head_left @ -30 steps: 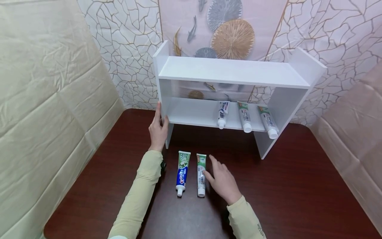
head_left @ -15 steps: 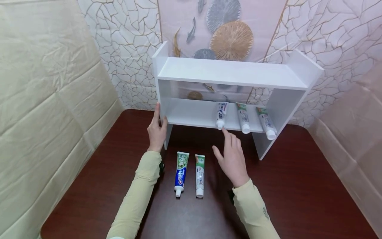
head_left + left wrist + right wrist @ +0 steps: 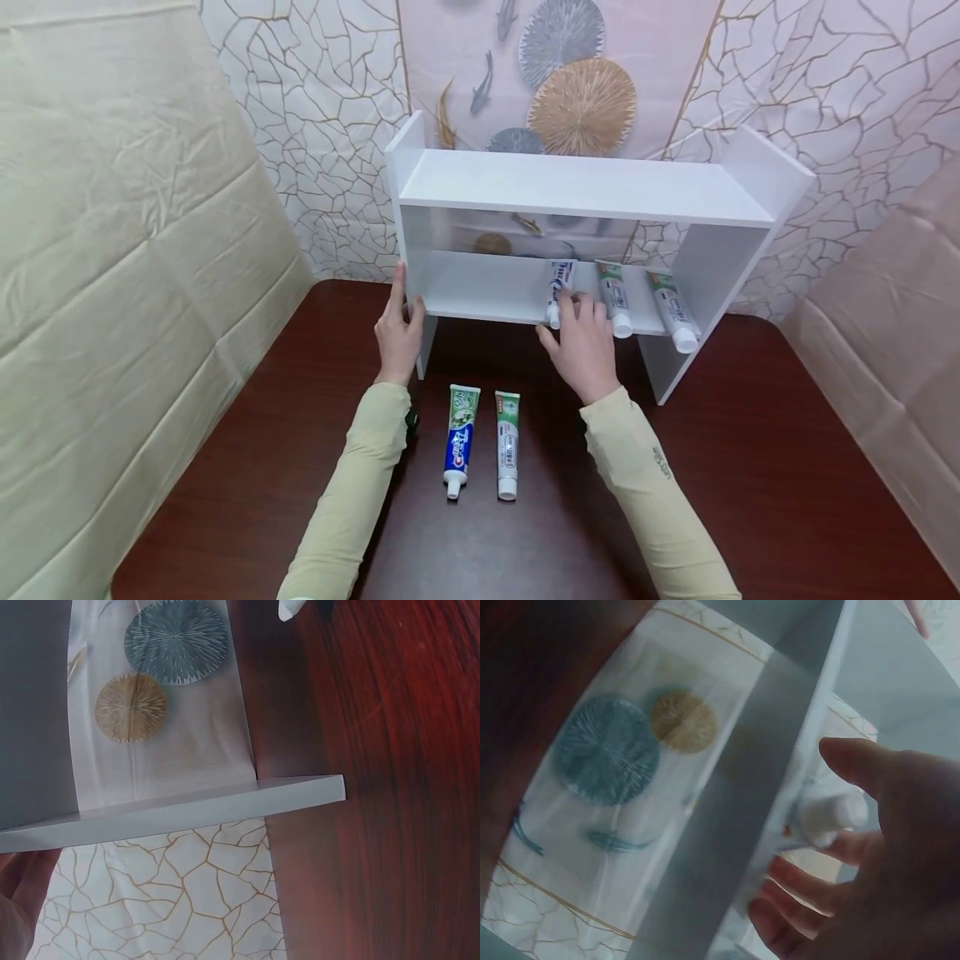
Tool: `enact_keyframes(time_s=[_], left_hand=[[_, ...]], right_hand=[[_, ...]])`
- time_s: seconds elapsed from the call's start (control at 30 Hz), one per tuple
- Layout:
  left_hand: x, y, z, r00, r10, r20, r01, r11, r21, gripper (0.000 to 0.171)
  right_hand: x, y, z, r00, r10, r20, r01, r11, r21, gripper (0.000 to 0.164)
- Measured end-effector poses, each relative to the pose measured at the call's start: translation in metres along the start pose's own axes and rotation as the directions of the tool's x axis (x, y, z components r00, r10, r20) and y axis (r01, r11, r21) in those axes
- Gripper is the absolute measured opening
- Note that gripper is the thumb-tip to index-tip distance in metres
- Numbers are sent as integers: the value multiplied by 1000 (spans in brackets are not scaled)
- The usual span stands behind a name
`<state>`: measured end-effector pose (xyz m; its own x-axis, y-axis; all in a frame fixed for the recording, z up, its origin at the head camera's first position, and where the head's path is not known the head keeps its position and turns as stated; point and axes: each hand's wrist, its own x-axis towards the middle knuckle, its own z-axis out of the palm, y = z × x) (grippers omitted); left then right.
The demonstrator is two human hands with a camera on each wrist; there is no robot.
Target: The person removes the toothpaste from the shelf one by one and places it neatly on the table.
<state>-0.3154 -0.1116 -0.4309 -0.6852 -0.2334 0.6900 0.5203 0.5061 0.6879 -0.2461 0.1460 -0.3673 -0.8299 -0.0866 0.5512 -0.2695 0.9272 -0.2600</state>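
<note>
My left hand (image 3: pixel 397 337) holds the left side panel of a white two-tier shelf (image 3: pixel 600 187), index finger along the outside and thumb at the front edge. My right hand (image 3: pixel 585 346) reaches to a blue-and-white toothpaste tube (image 3: pixel 561 275) on the lower board. Its fingers lie beside the tube's cap end. In the right wrist view the white cap (image 3: pixel 840 814) shows between the spread thumb and the fingers. To its right lie two green-and-white toothpaste tubes, a middle tube (image 3: pixel 615 292) and a right tube (image 3: pixel 672 308), caps forward.
On the dark red table (image 3: pixel 247 467), in front of the shelf, lie a blue-and-green toothpaste tube (image 3: pixel 460 437) and a green-and-white toothpaste tube (image 3: pixel 507 446), side by side. A patterned cloth (image 3: pixel 330 108) hangs behind the shelf, with beige cloth (image 3: pixel 112 250) at the left.
My right hand has moved up and forward from beside the table tubes to the blue-and-white toothpaste tube on the lower board. My left hand stays at the side panel.
</note>
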Motion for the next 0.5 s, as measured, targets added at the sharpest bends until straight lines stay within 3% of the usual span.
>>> enact_keyframes(time_s=[0.13,0.5], left_hand=[[-1,1,1,1000,13,-8,-13,1000,-2,58],[0,1,0,1000,28,-12,-28,1000,-1,59]], right_hand=[[-3,-1,6,999,40,-1,-40,999,34,51],[-2,0,17,993,45,-113,-41,998,40,39]])
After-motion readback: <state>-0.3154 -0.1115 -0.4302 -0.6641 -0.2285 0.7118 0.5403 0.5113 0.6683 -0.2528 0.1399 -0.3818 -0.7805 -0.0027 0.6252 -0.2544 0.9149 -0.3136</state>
